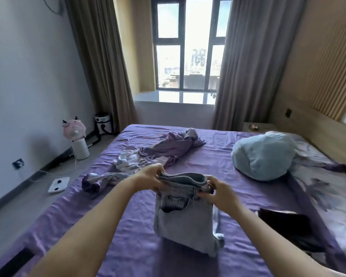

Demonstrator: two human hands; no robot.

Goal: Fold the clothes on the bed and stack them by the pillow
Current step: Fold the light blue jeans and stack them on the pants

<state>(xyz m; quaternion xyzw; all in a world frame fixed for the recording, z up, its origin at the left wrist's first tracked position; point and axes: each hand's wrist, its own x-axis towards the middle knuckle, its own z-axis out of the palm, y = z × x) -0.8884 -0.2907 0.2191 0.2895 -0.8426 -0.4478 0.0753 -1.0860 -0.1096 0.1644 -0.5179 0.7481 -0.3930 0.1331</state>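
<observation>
Both hands, the left hand [150, 177] and right hand [221, 189], hold a firm grip on the waistband of pale jeans [185, 208] above the purple bed [128, 246].

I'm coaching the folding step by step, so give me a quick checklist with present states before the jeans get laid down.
1. Left hand grips the jeans at the waistband: ok.
2. Right hand grips the waistband's other side: ok.
3. Legs aligned: cannot tell, the lower part bunches on the bed sheet.
4. Free sheet in front to lay them flat: ok.
5. Blue pillow in view as stacking spot: ok.
6. Other clothes done: not ok, the purple garment lies crumpled.
</observation>
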